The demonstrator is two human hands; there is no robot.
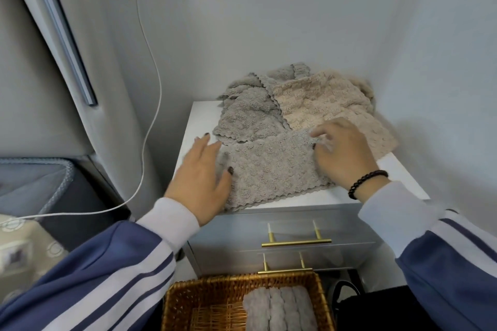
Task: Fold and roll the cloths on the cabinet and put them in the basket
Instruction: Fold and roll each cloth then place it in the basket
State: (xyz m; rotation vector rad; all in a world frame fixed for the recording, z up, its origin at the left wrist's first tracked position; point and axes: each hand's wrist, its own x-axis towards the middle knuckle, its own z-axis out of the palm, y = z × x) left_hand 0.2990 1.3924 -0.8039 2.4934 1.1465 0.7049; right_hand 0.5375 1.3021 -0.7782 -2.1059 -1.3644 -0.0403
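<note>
Head view: a grey cloth [271, 169] lies flat at the front edge of the cabinet [398, 174] top. The left hand [200, 177] rests on its left end, fingers straight and spread, grasping nothing. The right hand [341, 150] pinches a fold near the cloth's far right corner with curled fingers. Behind — toward the back right corner — a second grey cloth [242, 113] and a beige cloth [322, 107] lie rumpled. Below the cabinet front, the basket [188, 301] holds rolled cloths [279, 309].

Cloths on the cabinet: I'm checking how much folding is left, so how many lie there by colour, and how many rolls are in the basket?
Grey cloths: 3 visible
Beige cloth: 1
Rolled grey cloths in wicker basket: 4
Total: 8
</note>
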